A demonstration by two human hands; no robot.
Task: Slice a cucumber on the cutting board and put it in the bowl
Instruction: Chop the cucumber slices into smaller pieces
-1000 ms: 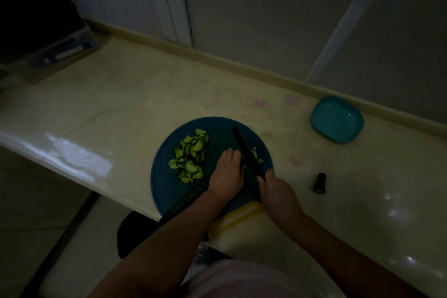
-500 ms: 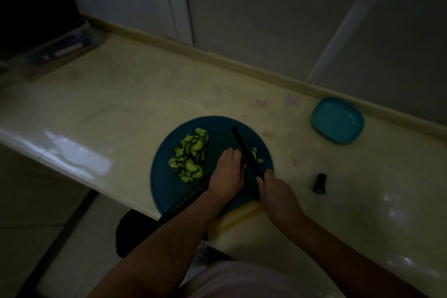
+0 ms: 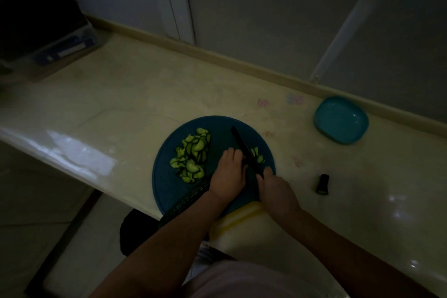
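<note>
- Now, on the left half of the round blue cutting board (image 3: 167, 184) lies the pile of slices (image 3: 192, 155), already cut and well apart from the blade. It is better to leave it there until all the cutting is done.
- The left hand (image 3: 228, 174) rests on the board just beside the blade, knuckles up and fingers bent downward. The cucumber piece it should steady is hidden under the hand, so I cannot tell if the fingers really hold it. For a safe cut, the fingertips should be tucked behind the knuckles, and the hand should step back a little after each slice.
- The black knife (image 3: 244, 147) points its tip away from the person, and the blade is touching or almost touching the left fingers. I judge that slicing is in progress. Short, even strokes straight down will give equal slices.
- A few slices (image 3: 257, 155) lie just to the right of the blade.
- The right hand (image 3: 278, 191) is wrapped firmly around the handle; a loose wrist will help.
- A dark cucumber end (image 3: 322, 184) stands on the counter (image 3: 121, 104), near the board.
- The teal bowl (image 3: 341, 120) sits at the far right, close to the wall, with nothing visible inside, so the transfer is not yet done.
</note>
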